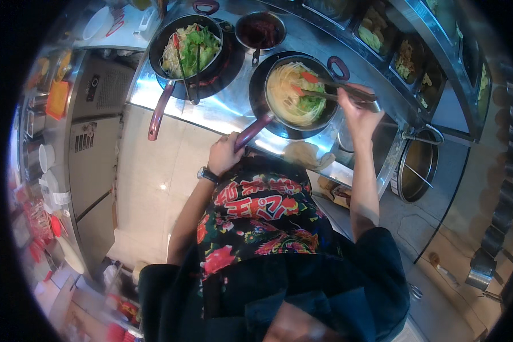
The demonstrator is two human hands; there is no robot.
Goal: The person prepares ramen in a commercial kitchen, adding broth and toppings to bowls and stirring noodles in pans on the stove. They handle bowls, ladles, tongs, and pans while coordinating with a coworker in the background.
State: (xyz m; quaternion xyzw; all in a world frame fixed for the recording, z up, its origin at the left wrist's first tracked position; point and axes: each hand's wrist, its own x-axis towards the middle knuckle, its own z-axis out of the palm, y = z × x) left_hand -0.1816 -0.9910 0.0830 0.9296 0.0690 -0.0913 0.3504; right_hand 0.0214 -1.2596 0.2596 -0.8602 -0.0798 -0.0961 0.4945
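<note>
My left hand [223, 154] grips the brown handle [254, 132] of a frying pan [332, 110] on the right burner. In this pan are pale noodle-like strands [284, 87] and green leaves [315, 107]. My right hand [359, 112] holds metal tongs [320, 94], their red tips reaching into the food. To the left, a second frying pan [156, 57] holds leafy greens [203, 45] and pale strands. Another pair of red-tipped tongs [181, 66] rests in it, its joined end over the near rim. No hand touches that pan.
A small saucepan [261, 30] of dark red sauce stands behind the pans. A crumpled beige cloth [307, 154] lies at the stove's front edge. Food trays [372, 32] line the back right. A large round metal pot [419, 171] is at right, a steel cabinet [95, 166] at left.
</note>
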